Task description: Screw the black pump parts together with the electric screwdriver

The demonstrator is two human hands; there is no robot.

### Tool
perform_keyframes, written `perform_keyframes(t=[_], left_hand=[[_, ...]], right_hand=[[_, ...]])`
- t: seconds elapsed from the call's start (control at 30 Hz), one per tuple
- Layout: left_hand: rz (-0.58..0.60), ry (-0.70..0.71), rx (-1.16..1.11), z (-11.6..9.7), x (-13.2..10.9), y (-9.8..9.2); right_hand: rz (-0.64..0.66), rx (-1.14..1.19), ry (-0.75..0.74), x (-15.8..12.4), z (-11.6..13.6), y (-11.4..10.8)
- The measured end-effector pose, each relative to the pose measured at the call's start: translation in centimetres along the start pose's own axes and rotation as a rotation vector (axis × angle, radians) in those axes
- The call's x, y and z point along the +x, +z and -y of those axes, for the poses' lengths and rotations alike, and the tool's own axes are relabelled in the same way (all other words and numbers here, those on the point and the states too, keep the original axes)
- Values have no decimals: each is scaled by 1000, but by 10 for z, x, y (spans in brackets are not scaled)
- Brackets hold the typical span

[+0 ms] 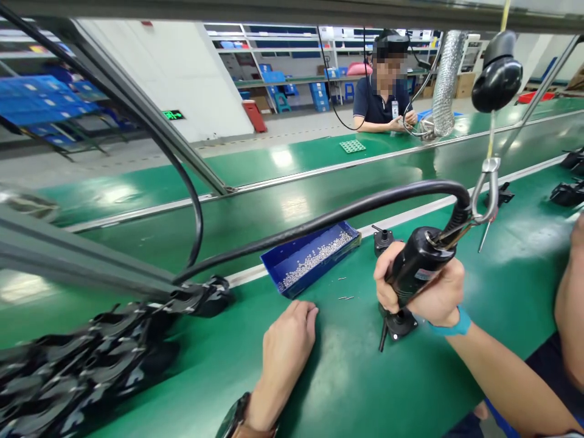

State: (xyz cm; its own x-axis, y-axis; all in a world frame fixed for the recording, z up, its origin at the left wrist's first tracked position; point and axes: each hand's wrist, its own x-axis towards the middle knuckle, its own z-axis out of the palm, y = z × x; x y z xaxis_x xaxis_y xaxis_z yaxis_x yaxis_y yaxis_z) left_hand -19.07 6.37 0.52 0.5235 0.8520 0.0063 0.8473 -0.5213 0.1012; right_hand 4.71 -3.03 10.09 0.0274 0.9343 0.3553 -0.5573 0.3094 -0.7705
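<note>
My right hand [426, 291] is wrapped round a black electric screwdriver [422, 261] that hangs from a hook and cable. Its tip points down onto a small black plastic part [398, 323] on the green table. My left hand [286, 347] rests on the table with its fingers curled under; nothing shows in it. Just beyond it stands a blue tray [310, 258] of small silver screws, with a few loose screws [345, 297] beside it. Another small black part [382, 239] stands behind the screwdriver.
A pile of black plastic parts [68, 371] lies at the left front. A thick black cable [319, 222] arcs over the table. A person [385, 91] sits at the far side of the green conveyor [255, 213]. More black parts [568, 193] lie at the right.
</note>
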Motion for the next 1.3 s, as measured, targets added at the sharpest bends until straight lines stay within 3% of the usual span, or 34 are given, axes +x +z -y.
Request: perform_keyframes(t=[0.17, 0.33, 0.5, 0.57, 0.63, 0.73, 0.8, 0.93, 1.3], left_hand=[[23, 48, 190, -10, 2, 5], [19, 49, 149, -10, 7, 10], [3, 59, 44, -8, 11, 3], [-2, 77, -81, -17, 7, -1], [51, 81, -388, -34, 1, -3], [311, 23, -984, -66, -4, -2], [448, -11, -1167, -85, -2, 1], [492, -27, -1268, -100, 6, 8], [639, -88, -1472, -102, 9, 11]], right_hand=[[-26, 6, -8, 0, 0, 0], [-34, 14, -3, 0, 0, 1], [-23, 16, 1, 1, 1, 1], [-29, 7, 9, 1, 2, 1], [-16, -3, 11, 0, 3, 0], [5, -25, -26, -1, 4, 0], [-3, -43, -50, -3, 5, 0], [3, -60, -51, -6, 7, -1], [5, -235, -48, -15, 17, -5]])
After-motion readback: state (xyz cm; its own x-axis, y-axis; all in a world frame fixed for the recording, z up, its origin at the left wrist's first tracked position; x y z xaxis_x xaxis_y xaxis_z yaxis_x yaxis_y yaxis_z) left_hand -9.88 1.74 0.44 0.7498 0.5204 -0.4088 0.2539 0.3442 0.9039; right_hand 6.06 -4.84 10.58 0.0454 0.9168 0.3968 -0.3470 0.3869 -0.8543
